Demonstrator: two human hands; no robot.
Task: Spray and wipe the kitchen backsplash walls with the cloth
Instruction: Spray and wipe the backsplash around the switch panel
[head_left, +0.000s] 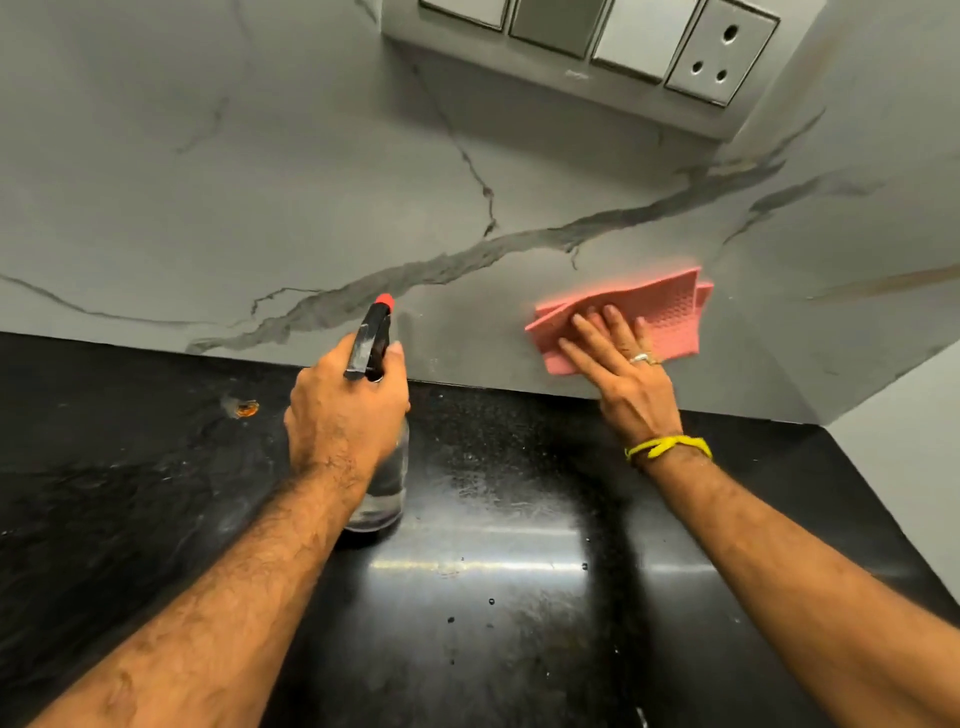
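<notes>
Nearest the camera, a black polished counter (519, 519) is seen across the lower half of the frame, marked with scattered droplets and a small orange smear (247, 409) at the left. Above it, left of centre, the left hand (345, 410) is curled round the neck of a spray bottle (382, 467), which is held upright with its base at or just above the counter; contact cannot be confirmed. The bottle is clear, with a black trigger head and a red nozzle tip directed at the wall. It is judged light and rigid, with some liquid apparently inside, and possibly slippery if wet; the neck below the trigger is considered the proper place to hold it. Further back, right of centre, the right hand (621, 364) is laid flat, fingers straight and slightly spread, pressing a pink cloth (660, 312) against the grey marbled backsplash (260, 182) just above the counter line. A ring and a yellow wrist band (670, 447) are noted. The cloth is folded, textured, soft and limp; it is judged to hold only under palm pressure and to bunch or slip if pressure is eased. At the upper right, a switch panel with a socket (719, 52) is mounted above the wiped area, and moisture there is considered a hazard.
</notes>
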